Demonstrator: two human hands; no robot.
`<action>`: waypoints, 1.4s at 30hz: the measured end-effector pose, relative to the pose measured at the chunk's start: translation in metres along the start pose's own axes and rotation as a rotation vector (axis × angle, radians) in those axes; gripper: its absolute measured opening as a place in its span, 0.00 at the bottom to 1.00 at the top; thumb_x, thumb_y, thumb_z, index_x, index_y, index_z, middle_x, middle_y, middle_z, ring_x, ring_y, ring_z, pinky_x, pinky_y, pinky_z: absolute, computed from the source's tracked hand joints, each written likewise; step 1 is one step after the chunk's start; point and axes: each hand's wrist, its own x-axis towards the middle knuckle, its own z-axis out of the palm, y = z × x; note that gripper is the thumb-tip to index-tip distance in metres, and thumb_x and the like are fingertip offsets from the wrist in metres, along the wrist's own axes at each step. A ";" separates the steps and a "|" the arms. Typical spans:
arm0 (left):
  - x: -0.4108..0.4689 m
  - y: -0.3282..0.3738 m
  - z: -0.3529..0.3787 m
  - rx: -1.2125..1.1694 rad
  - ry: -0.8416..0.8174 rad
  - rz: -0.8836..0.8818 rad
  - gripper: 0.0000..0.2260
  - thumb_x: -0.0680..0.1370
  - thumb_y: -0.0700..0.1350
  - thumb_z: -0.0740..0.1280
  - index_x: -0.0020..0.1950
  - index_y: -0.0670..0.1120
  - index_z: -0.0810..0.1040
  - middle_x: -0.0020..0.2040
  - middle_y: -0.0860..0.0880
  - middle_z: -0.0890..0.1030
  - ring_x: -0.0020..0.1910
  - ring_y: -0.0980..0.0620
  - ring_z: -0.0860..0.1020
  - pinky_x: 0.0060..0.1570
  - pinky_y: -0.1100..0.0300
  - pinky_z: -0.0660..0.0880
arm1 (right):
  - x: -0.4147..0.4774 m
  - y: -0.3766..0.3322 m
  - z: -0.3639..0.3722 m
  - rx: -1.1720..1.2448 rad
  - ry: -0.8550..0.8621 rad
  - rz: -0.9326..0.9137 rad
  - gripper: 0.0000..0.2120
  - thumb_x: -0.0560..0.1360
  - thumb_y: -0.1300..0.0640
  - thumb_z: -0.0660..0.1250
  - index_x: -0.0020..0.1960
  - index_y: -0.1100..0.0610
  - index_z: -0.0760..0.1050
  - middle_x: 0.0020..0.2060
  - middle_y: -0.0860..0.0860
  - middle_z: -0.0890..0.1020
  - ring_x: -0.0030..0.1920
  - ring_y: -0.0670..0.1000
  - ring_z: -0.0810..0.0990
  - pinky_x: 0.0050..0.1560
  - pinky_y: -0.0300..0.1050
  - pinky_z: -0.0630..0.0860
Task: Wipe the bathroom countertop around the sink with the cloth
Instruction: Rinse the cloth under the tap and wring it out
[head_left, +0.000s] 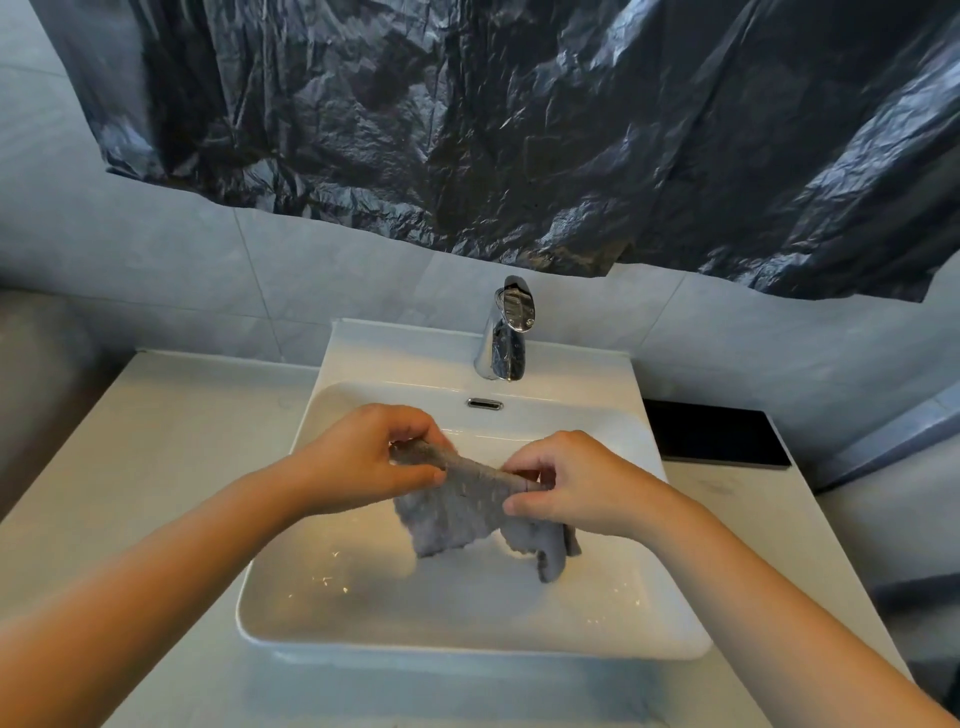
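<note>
A grey cloth (457, 512) hangs over the white sink basin (322, 618), stretched between both hands. My left hand (363, 457) pinches its upper left edge with fingers and thumb. My right hand (571, 486) pinches the upper right edge, and the cloth's lower part dangles below it. The pale countertop (156, 457) lies around the sink on both sides. Both hands are held above the basin, apart from the counter.
A chrome faucet (504, 332) stands at the back of the sink, with an overflow slot (484, 404) below it. A black flat slab (719, 434) lies on the counter at the right. Crumpled dark plastic sheeting (519, 130) covers the wall above.
</note>
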 end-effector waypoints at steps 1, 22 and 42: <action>0.002 0.003 -0.004 0.046 -0.027 -0.004 0.02 0.72 0.47 0.72 0.43 0.54 0.80 0.43 0.58 0.81 0.44 0.58 0.78 0.50 0.56 0.78 | -0.002 0.002 -0.004 0.005 -0.005 0.010 0.04 0.69 0.50 0.73 0.42 0.46 0.81 0.35 0.42 0.80 0.36 0.41 0.76 0.38 0.38 0.73; 0.026 0.010 -0.048 -0.178 0.152 -0.208 0.03 0.72 0.46 0.72 0.42 0.50 0.86 0.40 0.53 0.85 0.41 0.55 0.82 0.46 0.61 0.78 | -0.028 0.057 -0.008 0.012 0.200 0.233 0.14 0.79 0.47 0.60 0.40 0.55 0.73 0.35 0.51 0.79 0.28 0.46 0.74 0.30 0.41 0.72; 0.037 0.016 -0.067 -0.229 0.498 -0.148 0.04 0.72 0.46 0.73 0.40 0.46 0.85 0.35 0.49 0.84 0.35 0.55 0.81 0.38 0.68 0.79 | -0.033 0.055 -0.074 -0.163 0.693 0.052 0.03 0.77 0.56 0.66 0.44 0.52 0.75 0.32 0.46 0.80 0.33 0.47 0.78 0.37 0.47 0.75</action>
